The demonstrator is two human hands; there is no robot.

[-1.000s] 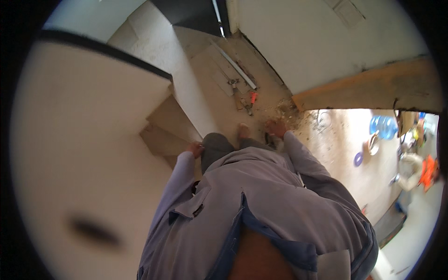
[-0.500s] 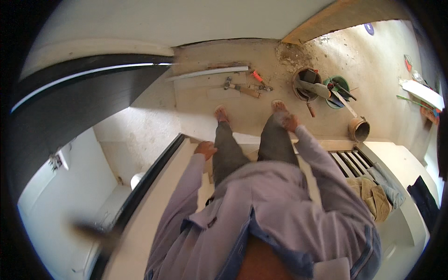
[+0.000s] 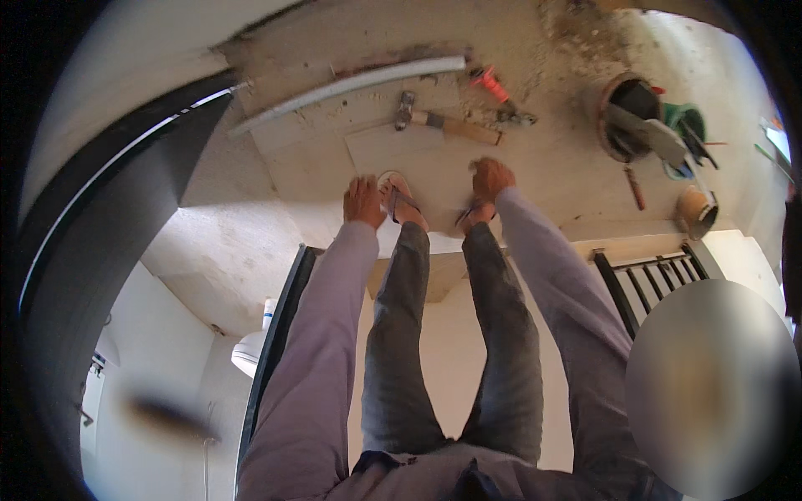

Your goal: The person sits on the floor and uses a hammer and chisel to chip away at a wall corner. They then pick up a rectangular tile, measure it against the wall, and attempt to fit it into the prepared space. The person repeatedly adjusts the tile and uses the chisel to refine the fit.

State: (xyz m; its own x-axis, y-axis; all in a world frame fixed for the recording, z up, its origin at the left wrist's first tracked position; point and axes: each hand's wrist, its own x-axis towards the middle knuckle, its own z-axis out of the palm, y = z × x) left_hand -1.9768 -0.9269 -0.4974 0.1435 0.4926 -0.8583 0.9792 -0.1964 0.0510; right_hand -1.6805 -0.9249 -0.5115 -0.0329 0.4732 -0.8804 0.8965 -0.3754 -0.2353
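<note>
My left hand (image 3: 363, 200) is stretched forward beside my left foot, its fingers extended and nothing seen in it. Over my right foot hangs my right hand (image 3: 493, 177), fingers loosely bent and somewhat blurred; no held thing shows. Both hands are apart from the tools. On the floor just beyond them lies a hammer (image 3: 459, 129) with a wooden handle. A red-handled tool (image 3: 499, 92) with a dark metal end, its exact kind unclear, lies past it. Farther back a long pale strip (image 3: 359, 84) lies across the floor.
A brown bucket (image 3: 610, 125) with a trowel (image 3: 660, 138) in it stands at right, next to a green bucket (image 3: 692, 125). A small pail (image 3: 692, 215) lies near a black slatted frame (image 3: 652, 275). A dark panel (image 3: 125, 200) rises at left; a blurred oval covers the lower right.
Both hands have moved from my knees forward over my feet, arms now straighter. The view has shifted, so the floor tools appear nearer and larger.
</note>
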